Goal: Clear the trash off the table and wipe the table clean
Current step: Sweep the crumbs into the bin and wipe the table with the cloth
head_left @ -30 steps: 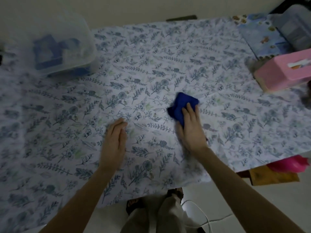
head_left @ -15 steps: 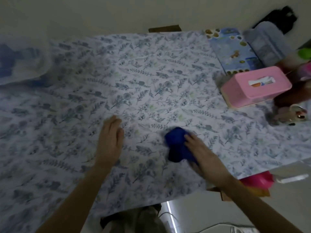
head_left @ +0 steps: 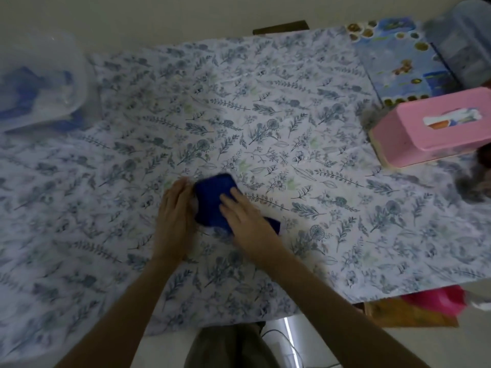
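Cloth (head_left: 212, 200) slid left to touch left hand (head_left: 174, 219) (flat), under right hand (head_left: 247, 221), fingers spread.

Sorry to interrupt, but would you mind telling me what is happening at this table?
A person is wiping the table, which has a floral cover. The right hand presses a blue cloth flat on the cover, and the left hand lies flat just beside the cloth. A pink tissue box sits at the right and a clear tub at the far left.

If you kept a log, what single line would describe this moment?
stage: wiping | right hand: flat on blue cloth | left hand: flat on table, beside cloth | trash: none seen
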Demonstrator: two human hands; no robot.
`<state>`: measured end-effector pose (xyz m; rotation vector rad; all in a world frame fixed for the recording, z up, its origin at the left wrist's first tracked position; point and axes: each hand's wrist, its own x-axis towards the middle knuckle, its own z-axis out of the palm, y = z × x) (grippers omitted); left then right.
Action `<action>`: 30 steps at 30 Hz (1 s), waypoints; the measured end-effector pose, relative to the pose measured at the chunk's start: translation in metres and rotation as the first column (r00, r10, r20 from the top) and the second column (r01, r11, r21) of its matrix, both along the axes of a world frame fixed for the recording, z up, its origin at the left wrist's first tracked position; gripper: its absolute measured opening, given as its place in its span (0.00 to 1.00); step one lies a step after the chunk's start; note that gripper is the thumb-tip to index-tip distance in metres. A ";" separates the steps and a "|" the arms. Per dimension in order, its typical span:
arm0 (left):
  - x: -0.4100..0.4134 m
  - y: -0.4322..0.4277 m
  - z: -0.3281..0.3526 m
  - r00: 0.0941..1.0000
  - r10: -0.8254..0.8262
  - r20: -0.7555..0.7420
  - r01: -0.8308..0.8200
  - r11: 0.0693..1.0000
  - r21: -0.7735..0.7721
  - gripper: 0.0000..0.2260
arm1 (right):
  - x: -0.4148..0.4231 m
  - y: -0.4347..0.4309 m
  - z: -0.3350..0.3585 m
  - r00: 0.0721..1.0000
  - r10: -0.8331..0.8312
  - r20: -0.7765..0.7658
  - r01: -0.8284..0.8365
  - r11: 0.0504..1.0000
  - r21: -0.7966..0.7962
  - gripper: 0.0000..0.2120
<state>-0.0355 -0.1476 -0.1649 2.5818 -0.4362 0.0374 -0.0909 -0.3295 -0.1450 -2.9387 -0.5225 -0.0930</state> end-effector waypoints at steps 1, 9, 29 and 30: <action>0.000 0.000 0.000 1.000 0.000 -0.003 0.000 1.000 0.006 0.19 | -0.015 -0.002 -0.004 0.998 0.064 -0.013 -0.065 0.997 -0.043 0.21; -0.001 -0.003 0.003 0.999 0.038 -0.023 -0.036 0.997 0.075 0.17 | -0.101 -0.136 0.014 0.936 -0.286 -0.203 0.311 0.945 0.101 0.26; 0.039 0.070 0.006 0.969 0.210 -0.133 -0.237 0.942 -0.240 0.16 | -0.050 0.071 -0.010 0.964 0.247 -0.102 -0.257 0.961 -0.099 0.22; 0.038 0.072 0.005 0.981 0.162 -0.102 -0.181 0.960 -0.216 0.16 | -0.062 0.049 -0.005 0.953 0.274 -0.125 -0.294 0.937 -0.190 0.23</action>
